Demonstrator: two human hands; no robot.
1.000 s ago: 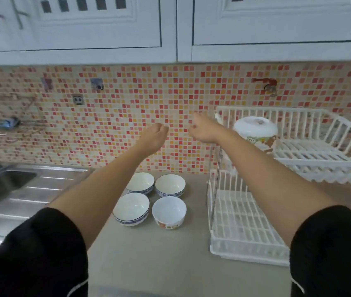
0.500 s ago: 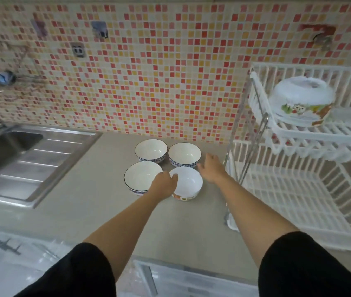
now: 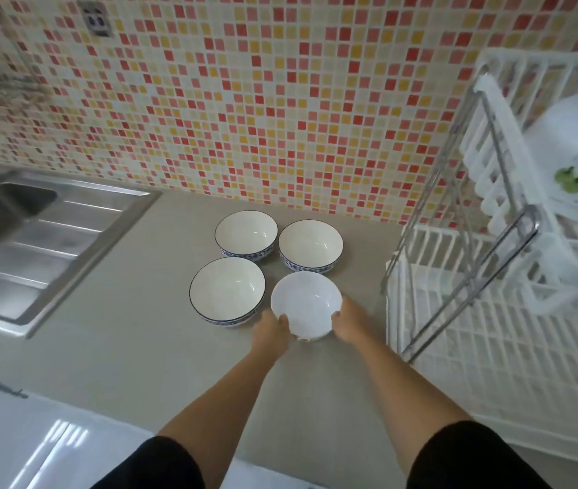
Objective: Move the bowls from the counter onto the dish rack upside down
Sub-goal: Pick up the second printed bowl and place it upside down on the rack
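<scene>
Both hands on the near-right plain white ceramic bowl (image 3: 305, 304): left hand (image 3: 270, 334) and right hand (image 3: 350, 322) cup opposite sides, fingers curled on the rim. Bowl upright among three blue-rimmed bowls (image 3: 227, 290) on the grey counter (image 3: 132, 333). Step: pickup. Next: lift, flip, set on the white plastic dish rack (image 3: 492, 340).

Place: home kitchen | signs: steel sink (image 3: 33, 220), mosaic tile wall (image 3: 245, 100), counter (image 3: 139, 347), bowls (image 3: 245, 234), white dish rack (image 3: 492, 347)
</scene>
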